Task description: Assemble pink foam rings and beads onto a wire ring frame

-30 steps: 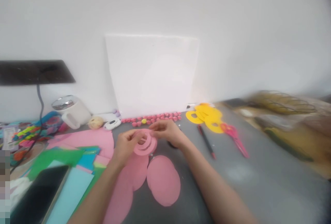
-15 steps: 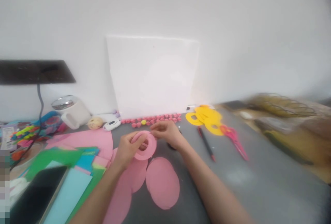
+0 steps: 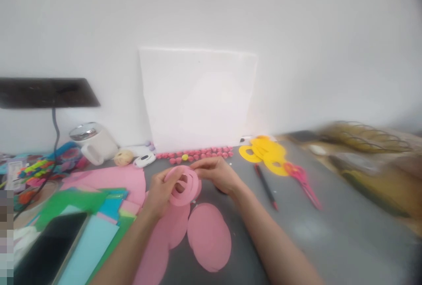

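Observation:
My left hand [image 3: 162, 193] grips a pink paper ring [image 3: 188, 195], thumb laid across its front. Curved pink bands overlap around the ring's hole, so I cannot tell how many layers there are. At the upper right edge of the ring, my right hand [image 3: 217, 174] has its thumb and fingers pinched together on the paper. Below the hands, overlapping pink paper discs [image 3: 211, 239] lie on the grey table [image 3: 244, 241]. More pink discs [image 3: 153, 252] rest beside my left forearm. A small dark object, mostly hidden, sits under my right wrist.
Yellow paper rings [image 3: 268, 146], pink scissors [image 3: 305, 186] and a black-and-red pencil [image 3: 266, 187] lie at right. A white board [image 3: 199, 100] leans on the wall behind small pink pieces [image 3: 211, 152]. Coloured sheets [image 3: 70, 201], a phone [image 3: 49, 250] and a white mug [image 3: 99, 146] are left.
The ring in my left hand has tilted, and its curved bands now show more apart. My right fingers stay at its upper edge. The view has shifted slightly.

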The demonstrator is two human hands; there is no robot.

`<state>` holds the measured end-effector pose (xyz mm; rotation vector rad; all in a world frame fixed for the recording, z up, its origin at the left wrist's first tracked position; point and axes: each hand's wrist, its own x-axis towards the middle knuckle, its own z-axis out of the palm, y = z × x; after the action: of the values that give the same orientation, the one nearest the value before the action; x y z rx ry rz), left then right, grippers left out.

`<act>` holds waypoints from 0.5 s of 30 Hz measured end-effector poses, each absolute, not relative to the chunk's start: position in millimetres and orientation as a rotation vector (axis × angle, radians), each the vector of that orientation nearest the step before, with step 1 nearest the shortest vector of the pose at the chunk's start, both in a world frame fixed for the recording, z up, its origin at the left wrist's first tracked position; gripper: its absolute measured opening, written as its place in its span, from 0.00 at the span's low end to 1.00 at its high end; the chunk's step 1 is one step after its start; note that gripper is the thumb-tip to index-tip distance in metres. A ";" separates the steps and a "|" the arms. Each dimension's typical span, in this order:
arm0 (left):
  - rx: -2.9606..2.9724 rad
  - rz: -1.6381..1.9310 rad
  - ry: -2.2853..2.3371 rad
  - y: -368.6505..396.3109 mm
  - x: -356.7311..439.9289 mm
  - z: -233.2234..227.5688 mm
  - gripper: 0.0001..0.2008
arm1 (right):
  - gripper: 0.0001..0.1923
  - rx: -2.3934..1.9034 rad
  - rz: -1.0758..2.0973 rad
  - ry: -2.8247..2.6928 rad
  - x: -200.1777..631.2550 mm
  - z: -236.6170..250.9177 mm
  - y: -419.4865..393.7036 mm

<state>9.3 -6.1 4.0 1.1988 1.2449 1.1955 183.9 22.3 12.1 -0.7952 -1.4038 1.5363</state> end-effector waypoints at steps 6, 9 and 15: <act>1.263 1.139 1.238 -7.4 9.6 5.4 0.17 | 0.12 -0.852 1.497 -1.410 185.1 11.1 23.5; 1.256 1.111 1.223 -8.0 10.8 7.5 0.16 | 0.12 -0.911 1.459 -1.456 186.3 12.7 22.7; 1.242 1.015 1.205 -12.1 17.9 13.5 0.14 | 0.10 -0.991 1.447 -1.522 181.9 9.8 21.6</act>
<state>17.9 -12.1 13.5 1.2422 1.2054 1.0151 181.9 21.6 9.8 -0.9910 -1.5223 1.4468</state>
